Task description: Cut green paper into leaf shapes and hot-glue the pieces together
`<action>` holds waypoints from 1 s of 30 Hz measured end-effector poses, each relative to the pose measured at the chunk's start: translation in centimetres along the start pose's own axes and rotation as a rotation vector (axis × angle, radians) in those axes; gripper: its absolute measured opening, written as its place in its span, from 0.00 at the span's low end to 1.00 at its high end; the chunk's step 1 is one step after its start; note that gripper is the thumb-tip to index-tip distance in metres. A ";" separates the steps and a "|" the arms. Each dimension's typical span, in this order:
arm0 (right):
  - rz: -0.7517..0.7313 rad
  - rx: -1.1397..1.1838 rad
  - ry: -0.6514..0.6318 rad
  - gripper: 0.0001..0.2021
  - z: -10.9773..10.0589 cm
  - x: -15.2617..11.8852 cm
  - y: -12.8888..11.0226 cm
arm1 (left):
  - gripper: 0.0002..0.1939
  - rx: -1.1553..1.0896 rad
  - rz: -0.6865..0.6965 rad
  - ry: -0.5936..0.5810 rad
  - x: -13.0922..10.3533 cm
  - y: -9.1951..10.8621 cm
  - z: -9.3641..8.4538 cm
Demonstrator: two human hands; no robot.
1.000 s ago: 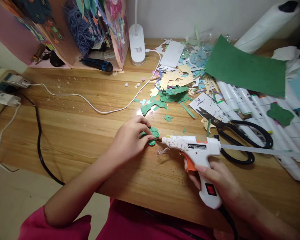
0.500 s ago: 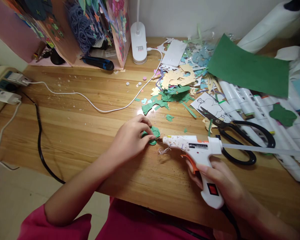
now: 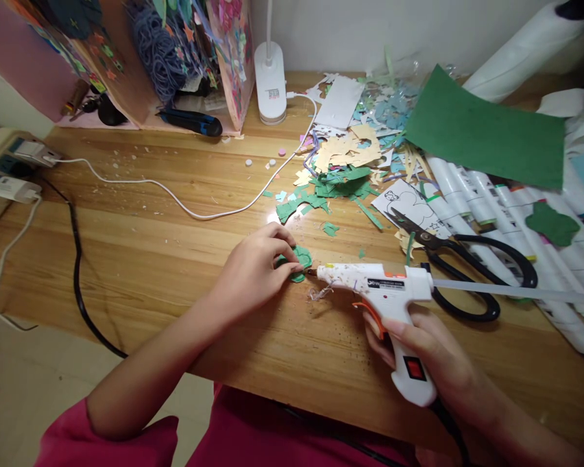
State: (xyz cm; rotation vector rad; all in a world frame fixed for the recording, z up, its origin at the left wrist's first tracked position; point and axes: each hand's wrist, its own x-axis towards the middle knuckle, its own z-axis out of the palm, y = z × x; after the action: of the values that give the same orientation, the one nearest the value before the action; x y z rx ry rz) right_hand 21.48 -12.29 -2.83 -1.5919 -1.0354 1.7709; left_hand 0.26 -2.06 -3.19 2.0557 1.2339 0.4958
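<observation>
My left hand is closed, its thumb and fingers pinching a small green paper cutout at the tabletop. Part of the cutout is hidden behind the fingers. In my right hand is a white hot glue gun, gripped by its handle with fingers at the orange trigger. Its nozzle points left and meets the right edge of the cutout, close to my left fingertips. A clear glue stick sticks out of the gun's back end. Thin glue strings hang below the nozzle.
Black-handled scissors lie right of the gun, beside white markers and a green sheet. Paper scraps are heaped at the back. A white cable crosses the wooden table. A utility knife rests near the decorated box.
</observation>
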 end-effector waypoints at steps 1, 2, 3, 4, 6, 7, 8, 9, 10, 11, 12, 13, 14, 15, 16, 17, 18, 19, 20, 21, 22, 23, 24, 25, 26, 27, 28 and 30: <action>0.005 0.000 0.003 0.16 0.0 0.0 0.0 | 0.03 -0.001 0.002 0.000 0.0 0.0 0.0; 0.010 0.001 0.009 0.16 0.0 0.0 -0.1 | 0.03 -0.002 0.003 -0.001 0.0 0.0 0.0; 0.016 0.002 0.016 0.16 0.1 -0.1 -0.2 | 0.03 -0.002 0.004 -0.005 0.0 0.0 -0.1; 0.023 0.005 0.023 0.16 0.2 -0.1 -0.3 | 0.03 0.000 0.006 -0.009 0.0 0.0 -0.1; 0.041 0.016 0.036 0.15 0.4 -0.2 -0.6 | 0.04 0.010 0.013 -0.024 0.0 0.0 -0.2; 0.054 0.021 0.045 0.15 0.5 -0.2 -0.7 | 0.04 0.016 0.019 -0.028 0.0 0.0 -0.2; 0.066 0.024 0.054 0.14 0.5 -0.3 -0.8 | 0.04 0.021 0.027 -0.031 0.0 -0.1 -0.2; 0.073 0.022 0.060 0.14 0.6 -0.3 -0.9 | 0.04 0.025 0.036 -0.032 0.0 -0.1 -0.2; 0.074 0.015 0.064 0.13 0.6 -0.3 -0.9 | 0.04 0.029 0.044 -0.033 0.0 -0.2 -0.3; 0.070 0.005 0.063 0.13 0.6 -0.3 -0.9 | 0.04 0.031 0.051 -0.034 0.0 -0.2 -0.3; 0.063 -0.007 0.059 0.13 0.5 -0.3 -0.9 | 0.03 0.034 0.057 -0.035 0.0 -0.2 -0.3; 0.055 -0.024 0.051 0.13 0.4 -0.3 -0.9 | 0.03 0.036 0.061 -0.038 -0.1 -0.2 -0.3; 0.049 -0.045 0.035 0.14 0.3 -0.3 -0.8 | 0.03 0.040 0.063 -0.040 -0.1 -0.2 -0.3; 0.045 -0.063 0.019 0.15 0.2 -0.3 -0.7 | 0.03 0.042 0.064 -0.042 -0.1 -0.2 -0.3; 0.040 -0.077 0.006 0.17 0.1 -0.3 -0.6 | 0.03 0.043 0.064 -0.042 -0.1 -0.2 -0.3; 0.033 -0.085 -0.003 0.18 0.0 -0.4 -0.5 | 0.03 0.043 0.062 -0.043 -0.1 -0.2 -0.4; 0.024 -0.087 -0.003 0.19 0.0 -0.4 -0.4 | 0.03 0.042 0.061 -0.044 -0.1 -0.1 -0.4; 0.016 -0.084 0.003 0.19 -0.1 -0.6 -0.4 | 0.02 0.041 0.059 -0.045 -0.1 -0.1 -0.4; 0.010 -0.079 0.014 0.20 -0.2 -0.7 -0.3 | 0.02 0.041 0.057 -0.047 -0.1 0.0 -0.4; 0.006 -0.075 0.034 0.20 -0.2 -0.8 -0.2 | 0.02 0.042 0.054 -0.049 -0.1 0.0 -0.4; 0.008 -0.074 0.055 0.21 -0.3 -0.9 -0.2 | 0.02 0.044 0.053 -0.051 -0.1 0.0 -0.5; 0.008 -0.076 0.070 0.21 -0.4 -0.9 -0.1 | 0.02 0.046 0.052 -0.052 0.0 0.1 -0.5; 0.008 -0.079 0.075 0.22 -0.4 -0.9 -0.1 | 0.02 0.047 0.051 -0.052 0.0 0.1 -0.5; 0.006 -0.083 0.074 0.22 -0.5 -0.8 0.0 | 0.02 0.047 0.050 -0.052 0.0 0.1 -0.5; 0.002 -0.087 0.064 0.23 -0.5 -0.7 0.0 | 0.03 0.046 0.051 -0.051 0.0 0.1 -0.5; -0.005 -0.091 0.050 0.23 -0.5 -0.6 0.0 | 0.02 0.046 0.054 -0.051 -0.1 0.1 -0.5; -0.016 -0.092 0.038 0.23 -0.5 -0.5 0.0 | 0.02 0.047 0.056 -0.050 -0.1 0.1 -0.5; -0.033 -0.080 0.030 0.24 -0.5 -0.3 -0.1 | 0.02 0.057 0.055 -0.053 -0.1 0.1 -0.4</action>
State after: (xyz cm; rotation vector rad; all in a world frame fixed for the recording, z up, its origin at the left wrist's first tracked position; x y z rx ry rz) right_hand 22.02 -12.42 -2.56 -1.6348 -1.1250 1.6985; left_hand 0.02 -2.05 -2.79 2.1413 1.1752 0.4328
